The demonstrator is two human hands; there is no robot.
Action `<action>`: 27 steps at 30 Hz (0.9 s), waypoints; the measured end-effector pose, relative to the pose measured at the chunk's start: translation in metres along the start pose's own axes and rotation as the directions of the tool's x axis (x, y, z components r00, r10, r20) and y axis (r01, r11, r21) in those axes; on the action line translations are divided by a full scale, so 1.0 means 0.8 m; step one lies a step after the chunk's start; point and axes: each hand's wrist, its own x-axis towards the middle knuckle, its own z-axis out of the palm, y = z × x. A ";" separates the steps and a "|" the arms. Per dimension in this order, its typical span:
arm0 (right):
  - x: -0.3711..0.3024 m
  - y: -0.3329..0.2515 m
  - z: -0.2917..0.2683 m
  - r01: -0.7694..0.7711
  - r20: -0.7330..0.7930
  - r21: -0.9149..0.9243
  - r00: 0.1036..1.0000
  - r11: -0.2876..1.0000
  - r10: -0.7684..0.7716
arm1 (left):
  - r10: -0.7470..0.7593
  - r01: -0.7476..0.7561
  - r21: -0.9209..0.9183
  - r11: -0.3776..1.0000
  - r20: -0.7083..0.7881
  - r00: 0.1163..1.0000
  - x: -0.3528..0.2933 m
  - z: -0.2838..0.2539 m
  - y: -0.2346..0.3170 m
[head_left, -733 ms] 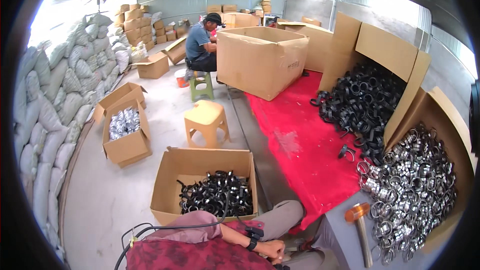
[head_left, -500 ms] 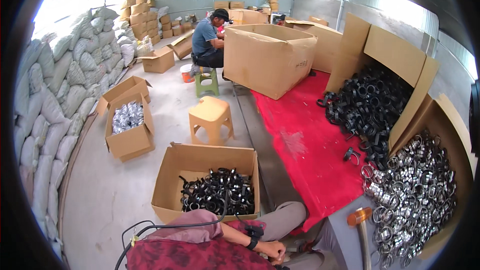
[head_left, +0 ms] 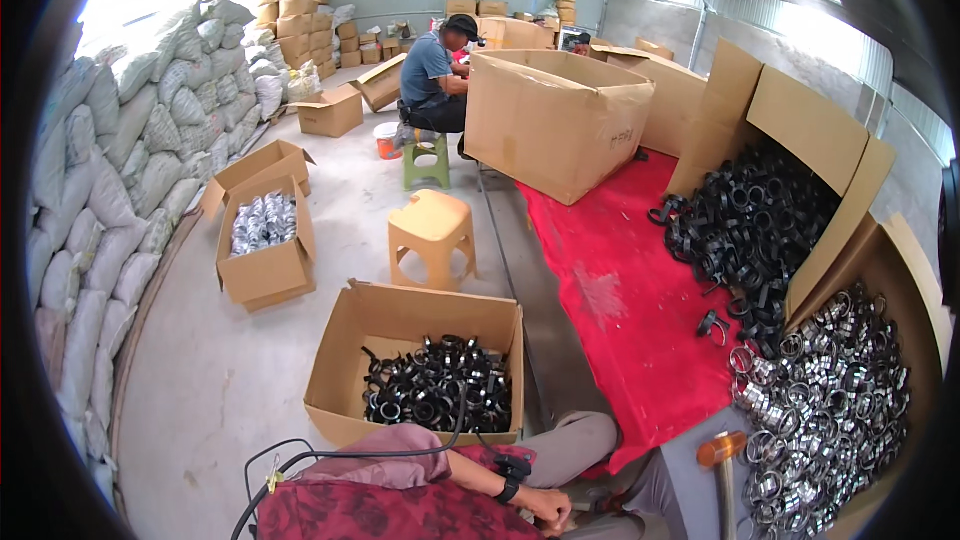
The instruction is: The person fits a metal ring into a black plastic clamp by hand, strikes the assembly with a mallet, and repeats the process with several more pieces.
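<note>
Orange-headed mallet [head_left: 722, 451] sits lower in view now.

Red cloth [head_left: 630, 340] marked by one pale patch, black rings [head_left: 430, 380], silver rings [head_left: 825, 410], orange-headed hammer [head_left: 722, 451], yellow stool [head_left: 432, 218], green stool [head_left: 427, 170], tan cardboard boxes [head_left: 540, 130], whitish sacks [head_left: 135, 165], the nearer person's dark-red clothing [head_left: 370, 505] blotched darker.

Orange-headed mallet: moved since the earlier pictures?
No. Against the red cloth, the mallet shows no visible shift and lies beside the silver rings; they all drift together in the picture as the camera moves.
</note>
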 end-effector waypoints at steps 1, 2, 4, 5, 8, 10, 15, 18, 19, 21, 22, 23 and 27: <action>-0.001 -0.001 0.002 0.003 0.004 -0.005 1.000 1.000 -0.003 | 0.019 -0.020 -0.014 1.000 -0.057 0.998 0.010 0.010 -0.021; -0.003 -0.003 0.003 0.008 0.003 -0.007 1.000 1.000 -0.008 | 0.038 -0.041 -0.026 0.999 -0.111 0.993 0.018 0.021 -0.040; -0.003 -0.001 0.009 0.024 0.034 -0.018 0.999 1.000 -0.023 | 0.126 -0.122 0.036 0.992 -0.387 0.913 0.029 0.048 -0.074; -0.003 -0.004 0.010 0.021 0.042 -0.020 0.999 1.000 -0.020 | 0.229 -0.186 0.133 0.973 -0.586 0.777 0.031 0.052 -0.078; -0.009 -0.002 0.009 0.004 -0.009 -0.014 1.000 1.000 -0.004 | 0.247 -0.142 0.257 0.956 -0.443 0.862 0.035 0.049 -0.075; -0.009 -0.003 0.010 0.010 0.004 -0.020 1.000 1.000 -0.010 | 0.176 -0.113 0.205 0.972 -0.325 0.929 0.033 0.041 -0.076; -0.012 -0.003 0.012 0.004 -0.011 -0.026 1.000 1.000 -0.004 | 0.189 -0.178 0.079 0.981 -0.165 0.968 0.018 0.024 -0.041; -0.019 -0.004 0.014 -0.003 -0.027 -0.023 1.000 1.000 0.002 | -0.027 0.027 -0.051 0.998 0.013 1.000 -0.006 0.006 0.002; -0.021 -0.004 0.015 -0.002 -0.025 -0.026 1.000 1.000 0.002 | -0.020 0.012 -0.086 0.996 -0.100 0.995 -0.002 0.015 -0.010; -0.025 -0.006 0.018 0.000 -0.024 -0.029 1.000 1.000 -0.001 | -0.018 -0.008 -0.121 0.993 -0.211 0.977 0.014 0.038 -0.041; -0.026 -0.007 0.020 0.001 -0.023 -0.035 1.000 0.999 -0.002 | 0.103 -0.114 -0.005 0.994 -0.376 0.921 0.025 0.052 -0.062; -0.028 -0.005 0.020 -0.002 -0.028 -0.034 1.000 0.999 0.001 | 0.232 -0.194 0.126 0.973 -0.509 0.829 0.030 0.060 -0.073; -0.035 -0.001 0.021 -0.015 -0.058 -0.028 0.998 0.999 0.013 | 0.222 -0.190 0.117 0.975 -0.406 0.886 0.022 0.055 -0.068</action>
